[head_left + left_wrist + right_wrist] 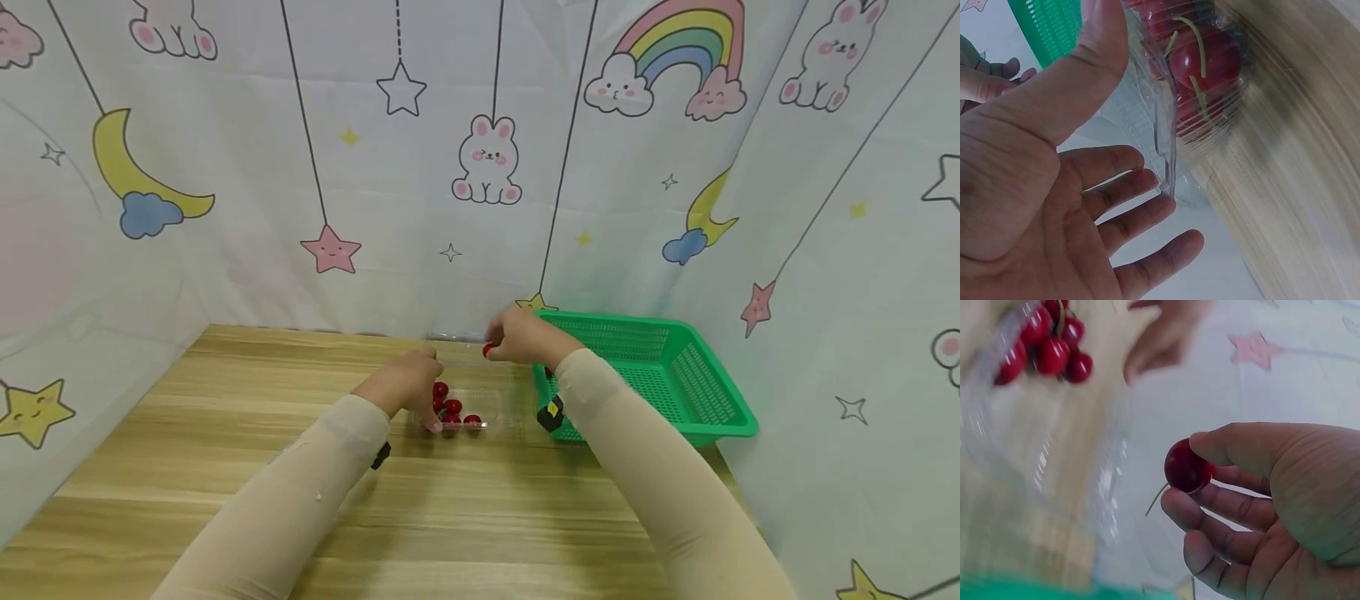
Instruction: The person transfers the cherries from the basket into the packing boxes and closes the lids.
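My right hand (528, 335) pinches a dark red cherry (1186, 466) between thumb and fingertips; its thin green stem (1156, 500) hangs free. In the head view this hand is raised over the back of a clear plastic box (487, 404), close to the green basket. Several more cherries (452, 407) lie in the left part of the box. My left hand (408, 385) holds the box at its left end, thumb at the near rim and fingers toward the far side. In the left wrist view, the fingertips (1165, 203) meet the clear plastic edge.
A green plastic basket (720, 392) with perforated walls stands on the right of the wooden table (247, 417). Something red shows by its left wall, partly hidden by my right arm. The box's clear lid (457, 352) opens toward the patterned curtain (420, 192) behind the table.
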The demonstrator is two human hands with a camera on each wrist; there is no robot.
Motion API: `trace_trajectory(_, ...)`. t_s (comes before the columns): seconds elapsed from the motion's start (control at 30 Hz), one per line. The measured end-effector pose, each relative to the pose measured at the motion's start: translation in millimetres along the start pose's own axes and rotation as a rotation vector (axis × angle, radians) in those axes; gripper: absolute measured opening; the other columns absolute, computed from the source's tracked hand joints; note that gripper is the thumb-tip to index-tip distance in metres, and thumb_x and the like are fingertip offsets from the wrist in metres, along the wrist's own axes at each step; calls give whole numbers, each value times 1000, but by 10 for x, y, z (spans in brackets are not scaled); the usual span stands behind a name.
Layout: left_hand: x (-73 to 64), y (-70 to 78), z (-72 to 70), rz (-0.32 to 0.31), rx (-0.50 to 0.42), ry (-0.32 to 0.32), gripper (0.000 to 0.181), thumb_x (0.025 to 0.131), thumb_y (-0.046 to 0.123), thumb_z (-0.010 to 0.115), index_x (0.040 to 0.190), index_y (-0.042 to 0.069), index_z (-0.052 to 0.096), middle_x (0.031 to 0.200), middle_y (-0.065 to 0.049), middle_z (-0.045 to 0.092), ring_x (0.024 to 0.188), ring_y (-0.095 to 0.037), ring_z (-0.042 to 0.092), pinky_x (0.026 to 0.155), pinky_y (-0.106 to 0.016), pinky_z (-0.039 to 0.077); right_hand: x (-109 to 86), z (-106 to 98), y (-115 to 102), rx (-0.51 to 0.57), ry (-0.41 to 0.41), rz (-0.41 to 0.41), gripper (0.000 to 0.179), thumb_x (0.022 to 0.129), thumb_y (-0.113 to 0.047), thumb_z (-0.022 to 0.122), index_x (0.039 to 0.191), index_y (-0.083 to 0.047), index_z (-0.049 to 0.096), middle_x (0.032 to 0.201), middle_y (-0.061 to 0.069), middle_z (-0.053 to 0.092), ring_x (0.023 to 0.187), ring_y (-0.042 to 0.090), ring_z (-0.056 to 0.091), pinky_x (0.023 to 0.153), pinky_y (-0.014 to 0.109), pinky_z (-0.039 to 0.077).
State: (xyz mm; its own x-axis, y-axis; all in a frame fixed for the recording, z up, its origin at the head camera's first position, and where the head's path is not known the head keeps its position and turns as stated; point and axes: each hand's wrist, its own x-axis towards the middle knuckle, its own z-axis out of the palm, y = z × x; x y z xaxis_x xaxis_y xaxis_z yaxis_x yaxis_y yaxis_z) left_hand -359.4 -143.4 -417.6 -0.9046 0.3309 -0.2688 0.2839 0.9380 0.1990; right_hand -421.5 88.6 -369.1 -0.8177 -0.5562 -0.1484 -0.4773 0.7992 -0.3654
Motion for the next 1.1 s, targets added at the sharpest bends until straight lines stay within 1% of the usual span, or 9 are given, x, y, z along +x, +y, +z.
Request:
trace_trajectory(0.13, -4, -4, -10, -4, -8, -7, 108, 78, 43, 108, 164, 1, 58, 172, -20, 49, 158, -43, 52, 128, -60, 51, 51, 198, -137, -25, -35, -36, 20, 107, -23, 81, 121, -9, 85, 123, 7, 84, 112, 23, 78, 100, 41, 67)
trace_trajectory(0.27, -7, -4, -14, 2, 2, -12, 108, 78, 44, 108, 164, 1, 59, 167, -19, 53, 153, -41, 56, 125, -58, 54, 108, 370, -201, -35, -47, -61, 13, 105, -21, 83, 113, -11, 84, 114, 5, 84, 104, 21, 78, 95, 39, 68)
trace_trajectory(0.4, -10, -4, -21, 8, 16, -16, 108, 79, 45, 107, 164, 1, 58, 164, -19, 54, 151, -40, 57, 124, -57, 55, 177, 527, -207, 0, -58, -46, 10, 103, -19, 85, 108, -10, 83, 108, 5, 83, 97, 19, 77, 90, 37, 68)
trace_trajectory(0.47, -11, -5, -26, 7, 18, -18, 108, 79, 45, 107, 165, 1, 57, 165, -19, 54, 152, -41, 56, 125, -57, 54, 208, 604, -202, 9, -48, -21, 10, 103, -19, 86, 103, -10, 82, 104, 4, 83, 91, 16, 74, 84, 34, 67)
trace_trajectory(0.67, -9, -9, -23, 13, 21, -15, 108, 79, 44, 107, 165, 0, 57, 170, -21, 51, 156, -43, 53, 127, -59, 52, 261, 757, -239, 0, -1, 67, 20, 102, -20, 87, 86, -10, 81, 80, 0, 78, 70, 13, 64, 63, 28, 55)
trace_trajectory(0.83, -6, -17, -11, 17, 26, 1, 109, 78, 44, 107, 165, 1, 57, 170, -21, 51, 157, -43, 53, 128, -58, 51, 321, 806, -281, 22, 14, 104, 27, 101, -18, 88, 79, -10, 76, 67, -4, 66, 61, 11, 56, 57, 25, 47)
trace_trajectory(0.93, -5, -17, -10, 16, 31, -1, 109, 78, 44, 107, 165, 2, 58, 171, -21, 50, 158, -44, 51, 129, -59, 51, 369, 834, -281, 47, -3, 112, 37, 102, -16, 88, 70, -9, 70, 59, -4, 55, 55, 12, 46, 54, 27, 42)
trace_trajectory(1.03, -3, -14, -10, 17, 37, -2, 108, 78, 45, 107, 165, 2, 58, 172, -22, 49, 160, -44, 50, 129, -59, 50, 393, 859, -288, 63, -6, 116, 43, 101, -15, 88, 65, -12, 65, 56, -4, 50, 53, 12, 42, 53, 27, 40)
trace_trajectory(1.1, -1, -12, -9, 18, 40, 0, 109, 78, 45, 108, 164, 2, 58, 172, -22, 50, 159, -44, 50, 129, -59, 50, 398, 866, -301, 48, -5, 111, 44, 101, -16, 88, 65, -14, 63, 56, -4, 48, 53, 13, 42, 54, 27, 40)
